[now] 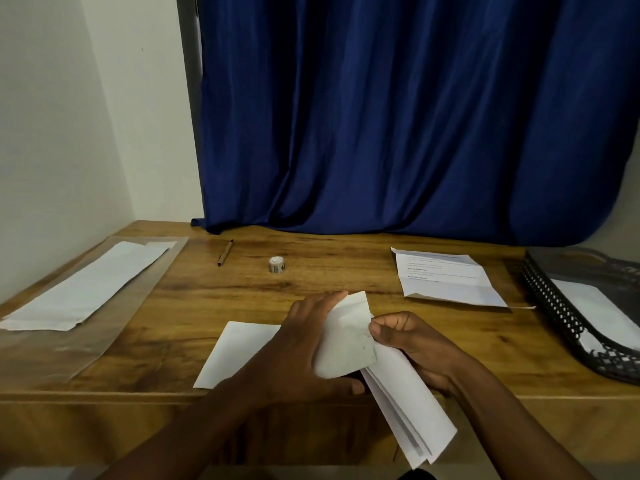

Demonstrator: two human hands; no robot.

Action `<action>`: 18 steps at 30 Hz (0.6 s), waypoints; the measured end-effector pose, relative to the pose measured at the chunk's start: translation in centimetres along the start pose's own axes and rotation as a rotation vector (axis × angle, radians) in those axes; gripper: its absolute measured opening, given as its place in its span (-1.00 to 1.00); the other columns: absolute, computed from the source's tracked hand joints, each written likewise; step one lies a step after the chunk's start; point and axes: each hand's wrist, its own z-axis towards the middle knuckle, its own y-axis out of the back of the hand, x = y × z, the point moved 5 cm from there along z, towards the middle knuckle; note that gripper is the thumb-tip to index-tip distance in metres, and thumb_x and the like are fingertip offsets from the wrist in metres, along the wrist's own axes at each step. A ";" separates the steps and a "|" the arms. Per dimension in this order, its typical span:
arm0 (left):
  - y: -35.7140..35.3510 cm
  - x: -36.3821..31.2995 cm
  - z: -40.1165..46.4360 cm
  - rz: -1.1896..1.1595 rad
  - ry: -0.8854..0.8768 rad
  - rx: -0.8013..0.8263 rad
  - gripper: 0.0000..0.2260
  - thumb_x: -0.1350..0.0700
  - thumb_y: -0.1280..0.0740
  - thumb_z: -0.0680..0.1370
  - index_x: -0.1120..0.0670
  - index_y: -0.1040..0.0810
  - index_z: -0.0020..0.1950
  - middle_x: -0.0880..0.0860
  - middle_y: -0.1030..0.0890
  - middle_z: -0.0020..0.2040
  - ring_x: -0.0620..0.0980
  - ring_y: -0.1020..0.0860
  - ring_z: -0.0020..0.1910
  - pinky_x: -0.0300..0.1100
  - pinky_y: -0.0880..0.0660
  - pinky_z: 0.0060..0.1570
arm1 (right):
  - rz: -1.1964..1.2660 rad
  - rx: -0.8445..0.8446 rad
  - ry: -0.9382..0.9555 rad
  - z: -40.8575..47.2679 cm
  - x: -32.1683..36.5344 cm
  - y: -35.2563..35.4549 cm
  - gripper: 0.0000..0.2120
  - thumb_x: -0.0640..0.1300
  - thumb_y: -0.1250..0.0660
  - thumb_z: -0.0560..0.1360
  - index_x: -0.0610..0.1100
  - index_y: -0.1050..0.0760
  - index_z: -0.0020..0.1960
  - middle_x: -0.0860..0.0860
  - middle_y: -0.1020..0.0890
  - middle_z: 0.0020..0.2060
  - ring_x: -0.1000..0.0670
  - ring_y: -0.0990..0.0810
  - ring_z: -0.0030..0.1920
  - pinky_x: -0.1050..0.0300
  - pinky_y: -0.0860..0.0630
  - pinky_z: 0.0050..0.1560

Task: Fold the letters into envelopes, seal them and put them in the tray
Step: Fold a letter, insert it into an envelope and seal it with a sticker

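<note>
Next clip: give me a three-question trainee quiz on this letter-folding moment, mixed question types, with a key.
1. True or false: the black mesh tray at the right edge of the desk already has a white envelope in it.
2. Which lies nearer the blue curtain: the pen or the sticker roll?
3. Multiple choice: the right hand is A) flat on the desk, B) gripping the folded letter, C) reaching for the tray.

Key: 1. True. 2. The pen. 3. B; the left hand works at the same folded letter, above a white sheet lying on the desk.
</note>
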 end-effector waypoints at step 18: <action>1.1 -0.3 0.1 0.453 -0.146 -0.062 0.03 -0.56 -0.32 0.31 -0.11 -0.08 0.63 -0.03 -0.18 0.59 -0.01 -0.23 0.49 -0.01 -0.21 0.44 | -0.262 -0.073 -0.089 -0.9 1.6 -0.4 -0.86 -0.13 -0.39 0.58 -0.06 -0.74 -0.06 -0.05 -0.77 -0.10 0.00 -0.75 -0.16 0.14 -0.67 -0.14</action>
